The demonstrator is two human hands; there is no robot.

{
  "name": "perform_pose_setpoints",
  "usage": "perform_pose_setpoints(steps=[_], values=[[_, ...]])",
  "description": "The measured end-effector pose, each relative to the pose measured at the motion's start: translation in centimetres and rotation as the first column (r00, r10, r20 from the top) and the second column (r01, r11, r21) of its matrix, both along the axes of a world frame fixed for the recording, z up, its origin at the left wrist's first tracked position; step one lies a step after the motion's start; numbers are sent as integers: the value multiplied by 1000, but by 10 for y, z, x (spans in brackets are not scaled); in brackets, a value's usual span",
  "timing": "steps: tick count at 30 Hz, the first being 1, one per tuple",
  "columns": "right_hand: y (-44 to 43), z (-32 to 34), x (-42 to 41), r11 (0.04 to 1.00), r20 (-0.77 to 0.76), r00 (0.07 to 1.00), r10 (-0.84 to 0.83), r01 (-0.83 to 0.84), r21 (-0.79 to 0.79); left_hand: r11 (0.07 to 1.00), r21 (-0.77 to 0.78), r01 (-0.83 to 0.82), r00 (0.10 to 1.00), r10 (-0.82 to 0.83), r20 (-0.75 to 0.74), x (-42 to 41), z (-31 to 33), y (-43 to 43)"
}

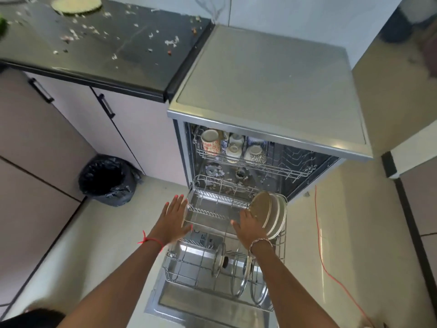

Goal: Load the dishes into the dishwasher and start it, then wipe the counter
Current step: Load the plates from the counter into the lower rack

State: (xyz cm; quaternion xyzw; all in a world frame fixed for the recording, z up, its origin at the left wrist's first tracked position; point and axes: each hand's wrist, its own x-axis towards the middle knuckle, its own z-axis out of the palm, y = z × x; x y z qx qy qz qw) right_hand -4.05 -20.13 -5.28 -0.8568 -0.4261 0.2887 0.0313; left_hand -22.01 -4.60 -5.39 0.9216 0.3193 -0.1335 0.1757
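Stainless steel clads the dishwasher (272,91), which stands open beyond both hands with its door (189,301) folded down beneath the forearms. No brand name is legible. A small label (203,238) on the inner door, just below the left palm, is too blurred to read. The red print on the mug (210,142) cannot be made out as words.

Left hand (176,217): palm down, fingers straight and spread, holding nothing. It sits over the left rim of the pulled-out lower rack (189,263); contact with the wire cannot be confirmed. A red thread (151,240) circles the wrist.

Right hand (250,227): palm down, thumb splayed to the left, fingers extended against the face of the nearest of the plates (268,210). It grips nothing. These plates stand on edge in the rack just ahead and right of this hand. A beaded bracelet (260,242) sits at the wrist.

Glass lids (240,272) stand on edge in the same rack, beside and below the right forearm.

The upper rack (283,170), further ahead of both hands, carries the mug and several cups.

A black surface (132,55), far ahead and left of the left hand, is strewn with food scraps and carries one dish (76,4). A bin (106,179) lined with a black bag stands on the floor left of the left hand. An orange cord (319,233) lies on the floor right of the right hand.
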Motion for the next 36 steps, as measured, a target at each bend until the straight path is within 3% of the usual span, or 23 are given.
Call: perform_pose_setpoints(steps=[18, 36], values=[[68, 87, -56, 982, 104, 982, 156, -166, 91, 989, 122, -82, 995, 76, 59, -76, 79, 46], [299, 93, -186, 951, 133, 962, 238, -258, 169, 962, 206, -180, 983, 180, 17, -223, 91, 256]])
